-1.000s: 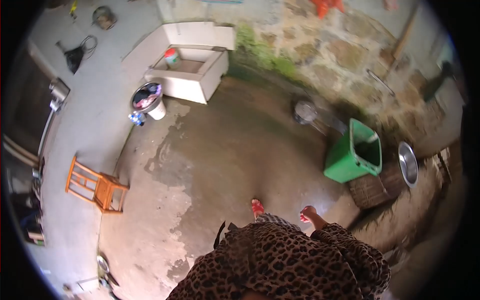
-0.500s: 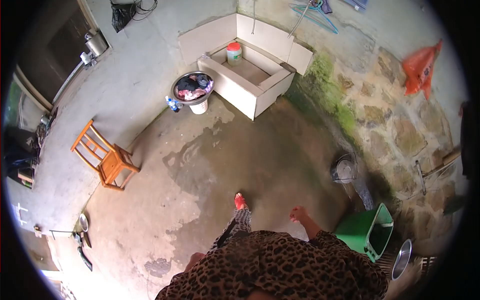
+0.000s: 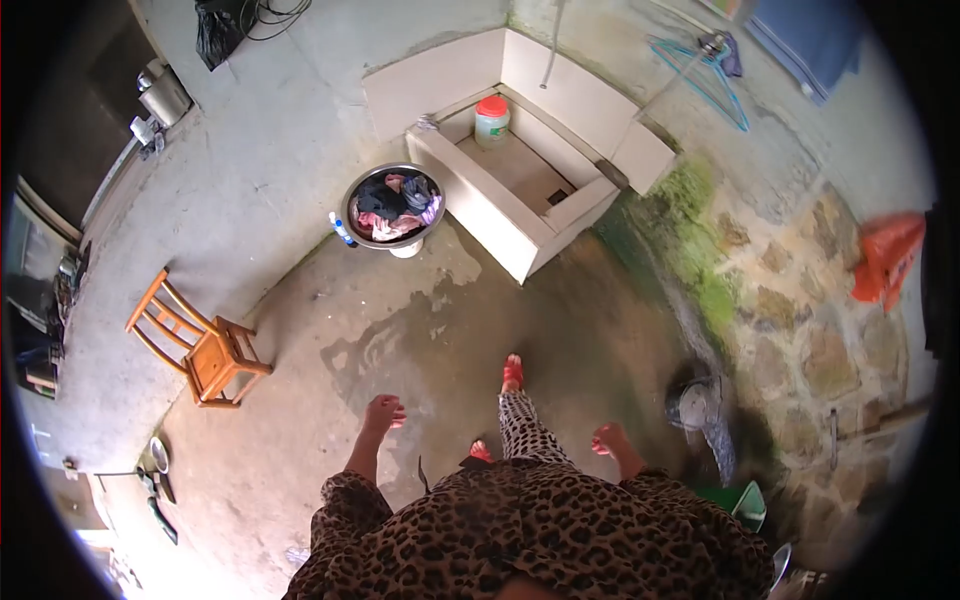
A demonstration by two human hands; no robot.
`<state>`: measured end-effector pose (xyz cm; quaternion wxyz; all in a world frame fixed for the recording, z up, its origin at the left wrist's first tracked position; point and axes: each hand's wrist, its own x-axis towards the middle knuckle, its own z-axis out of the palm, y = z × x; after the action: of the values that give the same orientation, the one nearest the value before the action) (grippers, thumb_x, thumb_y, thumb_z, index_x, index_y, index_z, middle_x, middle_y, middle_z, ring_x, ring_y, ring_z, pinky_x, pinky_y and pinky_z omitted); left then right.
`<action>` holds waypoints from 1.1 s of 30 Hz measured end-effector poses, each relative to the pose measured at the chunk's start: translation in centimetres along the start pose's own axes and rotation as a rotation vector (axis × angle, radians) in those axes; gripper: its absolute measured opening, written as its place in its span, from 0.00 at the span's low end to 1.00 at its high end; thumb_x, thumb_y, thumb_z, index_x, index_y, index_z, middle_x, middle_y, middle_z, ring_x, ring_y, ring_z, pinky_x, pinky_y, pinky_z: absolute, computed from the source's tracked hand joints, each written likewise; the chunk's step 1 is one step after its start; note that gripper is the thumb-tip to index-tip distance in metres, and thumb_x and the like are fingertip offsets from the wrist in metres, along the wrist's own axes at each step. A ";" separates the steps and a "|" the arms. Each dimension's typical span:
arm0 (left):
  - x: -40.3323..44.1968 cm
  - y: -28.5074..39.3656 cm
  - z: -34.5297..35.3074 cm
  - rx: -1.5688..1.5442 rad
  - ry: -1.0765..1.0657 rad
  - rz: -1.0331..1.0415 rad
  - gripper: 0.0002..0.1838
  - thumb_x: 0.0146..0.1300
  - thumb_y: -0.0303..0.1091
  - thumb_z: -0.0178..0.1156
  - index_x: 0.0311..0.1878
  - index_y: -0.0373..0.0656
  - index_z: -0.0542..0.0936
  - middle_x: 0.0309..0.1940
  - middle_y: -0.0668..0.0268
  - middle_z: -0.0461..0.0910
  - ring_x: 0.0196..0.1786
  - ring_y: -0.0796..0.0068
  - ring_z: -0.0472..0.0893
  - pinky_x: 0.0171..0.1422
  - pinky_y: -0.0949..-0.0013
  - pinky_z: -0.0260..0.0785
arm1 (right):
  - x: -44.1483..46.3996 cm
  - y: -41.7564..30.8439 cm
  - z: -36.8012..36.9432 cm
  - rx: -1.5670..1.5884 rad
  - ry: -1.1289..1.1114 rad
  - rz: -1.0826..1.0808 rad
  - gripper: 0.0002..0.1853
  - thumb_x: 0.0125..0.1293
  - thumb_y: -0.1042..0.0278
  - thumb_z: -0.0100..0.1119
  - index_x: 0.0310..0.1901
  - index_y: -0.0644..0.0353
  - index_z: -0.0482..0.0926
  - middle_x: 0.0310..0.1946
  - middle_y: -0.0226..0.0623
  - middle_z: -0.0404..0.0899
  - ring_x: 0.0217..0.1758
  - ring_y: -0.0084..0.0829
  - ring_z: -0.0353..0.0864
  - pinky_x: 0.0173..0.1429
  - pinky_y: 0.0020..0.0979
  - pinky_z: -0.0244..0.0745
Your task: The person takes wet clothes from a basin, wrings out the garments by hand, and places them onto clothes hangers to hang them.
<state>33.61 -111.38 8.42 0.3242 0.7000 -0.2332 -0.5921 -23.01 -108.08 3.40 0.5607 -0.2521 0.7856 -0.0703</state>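
My left hand (image 3: pixel 385 412) hangs over the damp concrete floor, its fingers loosely curled with nothing seen in them. On the other side of my body, my right hand (image 3: pixel 608 440) is also curled in, and no object shows in it. Neither hand touches anything. Ahead stands a metal basin (image 3: pixel 350 205) heaped with dark, pink and purple clothes (image 3: pixel 390 205), resting on a white bucket (image 3: pixel 407 248). Beside it, a blue-and-white bottle (image 3: pixel 342 230) is by the wall. A tiled sink (image 3: pixel 480 220) in the corner holds a red-lidded plastic jar (image 3: pixel 491 122).
A wooden chair (image 3: pixel 215 360) stands by the left wall. Near the right stone wall are a bucket (image 3: pixel 697 405) beside running water and a green bin (image 3: pixel 750 505), mostly hidden by my clothing. Blue hangers (image 3: pixel 725 85) and a red bag (image 3: pixel 885 260) hang on the wall.
I have stepped forward, so the basin and sink appear closer. My left hand has swung forward into fuller view. The green bin has slipped mostly behind my body.
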 end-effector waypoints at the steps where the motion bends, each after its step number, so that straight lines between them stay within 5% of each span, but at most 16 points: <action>1: 1.5 0.9 0.9 0.002 -0.006 -0.016 0.15 0.66 0.34 0.55 0.52 0.39 0.71 0.38 0.56 0.80 0.34 0.64 0.83 0.32 0.64 0.79 | 1.7 -2.4 0.0 -0.017 -0.015 -0.006 0.04 0.63 0.74 0.56 0.34 0.64 0.77 0.24 0.42 0.79 0.22 0.31 0.81 0.25 0.34 0.79; 9: 8.2 3.4 0.6 0.167 0.026 -0.366 0.11 0.63 0.33 0.56 0.46 0.40 0.74 0.31 0.58 0.79 0.26 0.65 0.82 0.25 0.64 0.77 | 16.4 -25.8 0.9 -0.371 -0.126 -0.212 0.09 0.61 0.67 0.55 0.34 0.65 0.78 0.21 0.40 0.79 0.20 0.28 0.79 0.24 0.30 0.76; 16: 14.4 6.3 -2.9 -0.029 0.285 -0.310 0.08 0.63 0.31 0.55 0.44 0.41 0.74 0.29 0.58 0.79 0.25 0.65 0.82 0.25 0.64 0.77 | 21.4 -48.5 4.8 -0.379 -0.058 -0.517 0.05 0.58 0.70 0.56 0.30 0.62 0.75 0.20 0.36 0.79 0.20 0.27 0.79 0.24 0.28 0.75; 19: 19.3 9.7 -5.0 -0.051 0.346 -0.300 0.10 0.60 0.29 0.57 0.45 0.41 0.74 0.28 0.58 0.78 0.24 0.65 0.82 0.22 0.65 0.75 | 24.3 -54.2 7.7 -0.388 -0.172 -0.665 0.04 0.57 0.71 0.57 0.30 0.62 0.76 0.20 0.35 0.79 0.21 0.27 0.80 0.25 0.30 0.75; 23: 28.6 15.6 -9.4 0.032 0.401 -0.256 0.13 0.58 0.27 0.59 0.48 0.42 0.74 0.27 0.60 0.78 0.24 0.66 0.81 0.23 0.66 0.75 | 29.4 -59.7 13.7 -0.464 -0.028 -0.712 0.04 0.57 0.71 0.58 0.31 0.61 0.77 0.21 0.36 0.80 0.21 0.28 0.81 0.28 0.31 0.77; 27: 39.6 20.6 -13.9 0.155 0.461 -0.206 0.15 0.57 0.27 0.60 0.49 0.42 0.74 0.27 0.61 0.79 0.24 0.70 0.80 0.23 0.68 0.73 | 32.0 -65.4 18.0 -0.608 -0.030 -0.675 0.08 0.56 0.67 0.62 0.35 0.59 0.75 0.31 0.43 0.81 0.38 0.44 0.81 0.43 0.41 0.76; 29: 44.5 21.9 -16.0 0.323 0.473 -0.026 0.19 0.56 0.29 0.62 0.52 0.41 0.74 0.29 0.61 0.81 0.26 0.70 0.81 0.28 0.68 0.74 | 32.6 -68.3 20.1 -0.722 0.038 -0.774 0.08 0.56 0.67 0.61 0.36 0.58 0.75 0.32 0.44 0.81 0.39 0.46 0.81 0.44 0.41 0.76; 33: 51.2 27.7 -17.6 0.552 0.458 0.023 0.25 0.53 0.37 0.64 0.55 0.43 0.74 0.43 0.57 0.82 0.47 0.59 0.81 0.52 0.61 0.72 | 35.5 -74.5 24.2 -0.671 0.027 -0.746 0.10 0.56 0.67 0.61 0.38 0.59 0.74 0.35 0.45 0.81 0.42 0.47 0.81 0.47 0.43 0.75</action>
<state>62.17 -163.52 -4.54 0.1735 0.8731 -0.3134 -0.3307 14.12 -185.11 -6.02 0.3750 -0.6814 0.6284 -0.0129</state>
